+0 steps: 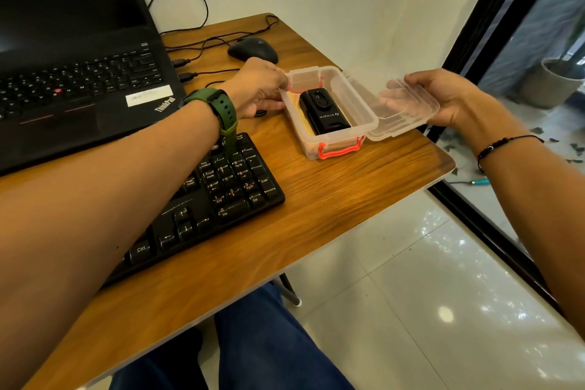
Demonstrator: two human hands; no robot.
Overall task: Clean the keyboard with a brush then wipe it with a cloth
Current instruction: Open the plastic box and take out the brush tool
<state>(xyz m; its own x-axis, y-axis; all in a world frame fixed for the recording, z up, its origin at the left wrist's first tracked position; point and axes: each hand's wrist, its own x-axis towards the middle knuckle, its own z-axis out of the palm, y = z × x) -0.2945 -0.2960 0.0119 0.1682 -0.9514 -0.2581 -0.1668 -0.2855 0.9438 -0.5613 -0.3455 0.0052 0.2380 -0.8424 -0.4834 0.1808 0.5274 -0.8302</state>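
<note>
Keyboard [218, 196] lies untouched on desk [348, 193], under the left forearm. Preparatory step: left hand [256, 85] grips clear box [329, 111] at its rim; right hand [443, 98] grasps removed lid [405, 111]. Next: set lid aside, extract black cleaning kit [324, 112].

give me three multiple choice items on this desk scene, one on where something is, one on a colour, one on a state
1. Where does the clear plastic box sit?
A. on the laptop
B. on the desk, right of the keyboard
C. on the floor

2. What colour are the box's latches?
A. blue
B. green
C. orange-red

3. What state is the box in?
A. open, lid held off
B. shut and latched
C. tipped over

Answers:
1 B: it rests on the wooden desk, right of the black keyboard.
2 C: the clip on its near end is orange-red.
3 A: the right hand holds the clear lid off to the side, while the left hand steadies the box.
</note>
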